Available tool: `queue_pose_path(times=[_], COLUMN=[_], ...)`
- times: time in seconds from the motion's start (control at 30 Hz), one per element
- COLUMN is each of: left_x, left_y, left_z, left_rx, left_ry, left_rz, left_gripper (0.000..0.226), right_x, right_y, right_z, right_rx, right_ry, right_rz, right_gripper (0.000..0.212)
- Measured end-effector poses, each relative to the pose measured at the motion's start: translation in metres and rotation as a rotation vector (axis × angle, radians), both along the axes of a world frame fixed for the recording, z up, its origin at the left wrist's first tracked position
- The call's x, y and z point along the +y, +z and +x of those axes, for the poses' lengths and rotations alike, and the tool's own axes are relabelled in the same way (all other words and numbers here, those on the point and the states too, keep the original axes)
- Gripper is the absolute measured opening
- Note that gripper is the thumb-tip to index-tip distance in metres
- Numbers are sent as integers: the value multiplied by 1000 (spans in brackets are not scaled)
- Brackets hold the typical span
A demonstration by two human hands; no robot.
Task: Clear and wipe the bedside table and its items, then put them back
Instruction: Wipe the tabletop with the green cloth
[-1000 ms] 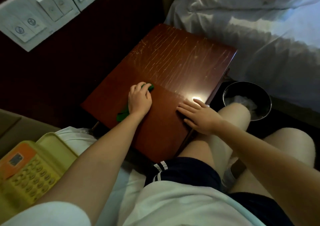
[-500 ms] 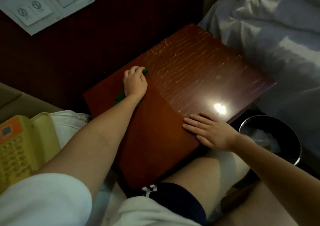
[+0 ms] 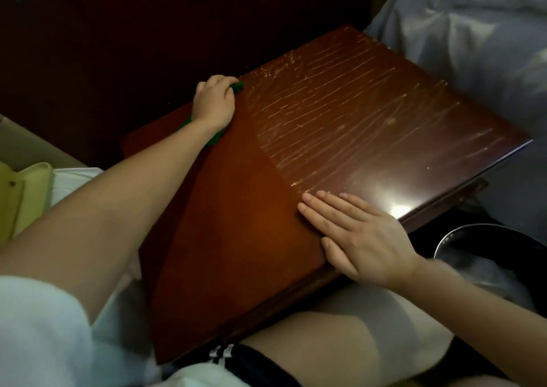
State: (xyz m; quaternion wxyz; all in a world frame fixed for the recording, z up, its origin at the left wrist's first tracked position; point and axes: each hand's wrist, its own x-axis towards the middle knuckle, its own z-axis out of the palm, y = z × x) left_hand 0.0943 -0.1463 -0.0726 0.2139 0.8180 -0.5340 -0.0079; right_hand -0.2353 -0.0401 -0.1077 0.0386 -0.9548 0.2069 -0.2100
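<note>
Cloth moved farther back, left hand gripping

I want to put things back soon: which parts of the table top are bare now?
The far right part of the table, between the left hand on the cloth and the bed, is bare. So is the near strip between the hands. The right hand covers the near right edge.

Bedside table: reddish-brown wood, glossy top streaked with pale scratches, centre of frame, far corner toward upper middle. Green cloth: crumpled, lying on the tabletop near its upper-left edge, mostly covered, only ends showing.
</note>
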Motion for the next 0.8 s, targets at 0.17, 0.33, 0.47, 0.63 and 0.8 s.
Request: queue_pose_path(times=[0.17, 0.33, 0.47, 0.63, 0.8], left_x=[-4, -18, -28, -26, -17], left_y=[-1, -7, -4, 4, 5], left_z=[4, 17, 26, 20, 15], left_rx=[-23, -8, 1, 42, 21], left_ry=[-7, -29, -29, -40, -108], left_rz=[-44, -74, -50, -34, -55], left_gripper=[39, 37, 37, 40, 40], right_x=[2, -2, 0, 1, 4], right_y=[2, 1, -2, -3, -4], right_z=[1, -4, -1, 0, 2], right_rx=[50, 84, 22, -42, -41], right_ry=[-49, -44, -75, -74, -122], right_rz=[3, -92, -108, -108, -91], right_gripper=[53, 53, 53, 53, 53])
